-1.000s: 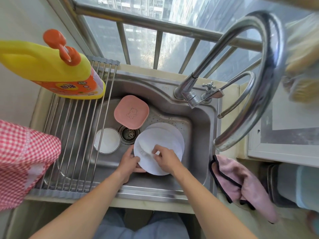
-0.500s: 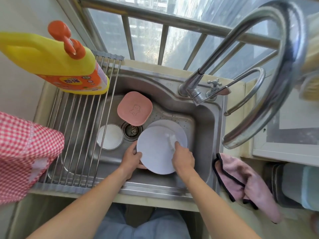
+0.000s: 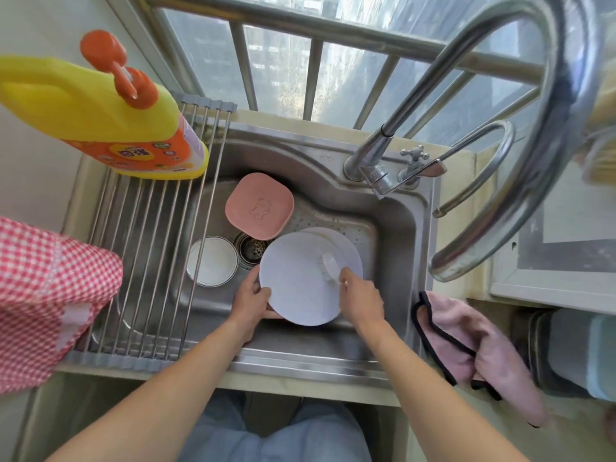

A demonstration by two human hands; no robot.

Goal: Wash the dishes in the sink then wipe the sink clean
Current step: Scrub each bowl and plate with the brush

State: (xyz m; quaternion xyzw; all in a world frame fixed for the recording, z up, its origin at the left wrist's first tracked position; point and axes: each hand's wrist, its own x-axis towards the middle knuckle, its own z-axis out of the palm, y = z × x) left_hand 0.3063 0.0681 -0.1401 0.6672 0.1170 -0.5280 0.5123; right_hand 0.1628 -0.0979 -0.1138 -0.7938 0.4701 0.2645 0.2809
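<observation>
Over the right half of the stainless steel sink, the left hand grips the near-left rim of a round white plate, tilted above a second white plate; the right hand is curled round a small whitish scrubber pressed on the plate's face. The rim looks wet, so hard scrubbing could slip it from that one-sided hold onto the plate beneath and chip both; the pink square dish and small white bowl wait by the drain.

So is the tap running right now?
Seemingly off. No stream falls from the big faucet's spout, and none reaches the white plate in the sink. A slight trickle would be hard to see.
</observation>
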